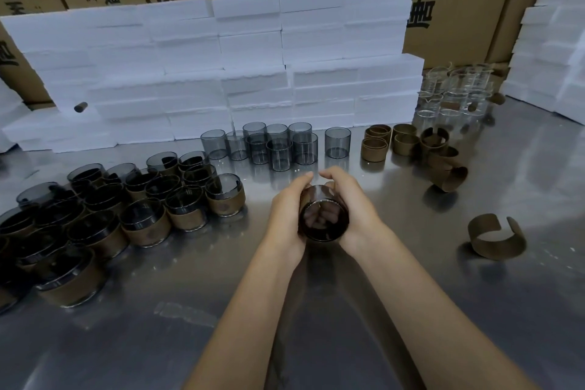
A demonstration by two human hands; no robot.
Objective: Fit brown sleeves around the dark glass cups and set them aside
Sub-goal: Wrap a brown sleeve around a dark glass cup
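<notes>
Stock as I read it from the head view.

Done: sleeved cups, a crowded cluster on the table's left side, from the near-left edge up toward the middle. I count well over a dozen; the nearest ones blur together, so I give no exact figure. All stand upright, mouths up, brown bands round their lower walls.

In hand: one cup, held above the table centre, just nearer me than the bare stock. My left hand grips its left wall and my right hand its right wall, both curled round it, fingertips nearly meeting at the far side. A brown sleeve edge shows at the far rim between the fingers; how far it is seated I cannot tell. Orientation: the cup is tipped, mouth toward me and somewhat up, its axis running away from me toward the foam blocks. I judge this one mid-fitting.

Left: bare cups, about ten, upright in a group by the foam, one standing a little apart to the right.

Supply: sleeves, closed rings stacked right of the bare cups, with looser ones beside them; one open sleeve lies alone, well apart at the right, gap facing away.

Judgement: more than half finished.
</notes>
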